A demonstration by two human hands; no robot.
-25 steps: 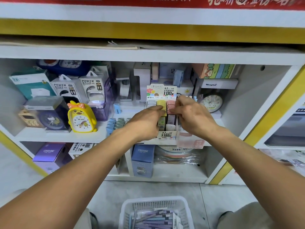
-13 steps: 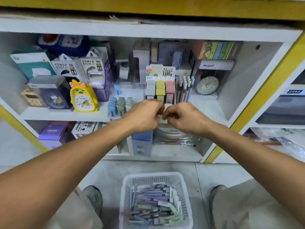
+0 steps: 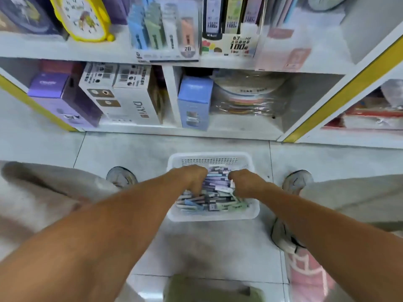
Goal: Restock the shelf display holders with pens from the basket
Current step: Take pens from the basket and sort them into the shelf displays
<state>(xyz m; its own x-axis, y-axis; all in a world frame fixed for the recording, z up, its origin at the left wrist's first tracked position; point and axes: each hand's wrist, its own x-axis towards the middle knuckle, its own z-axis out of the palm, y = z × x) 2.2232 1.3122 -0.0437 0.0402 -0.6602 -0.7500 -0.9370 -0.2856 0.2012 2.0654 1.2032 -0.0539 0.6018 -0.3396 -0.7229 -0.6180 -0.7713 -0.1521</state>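
Pens [image 3: 214,194] in pastel sleeves lie heaped crosswise in the white plastic basket [image 3: 212,215] on the floor, directly beneath both hands, left hand [image 3: 193,177] and right hand [image 3: 244,182], whose curled fingers dig in; actual grasp unclear.

yellow clock [image 3: 81,17] above boxed goods [image 3: 128,99]

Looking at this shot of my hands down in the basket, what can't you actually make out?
Head view only:
- Fingertips of left hand and right hand: buried among the pens, grip unclear.
- Display holder: top cut off by the frame edge.
- Pen labels: blurred, unreadable.
- Basket floor: covered by pens.
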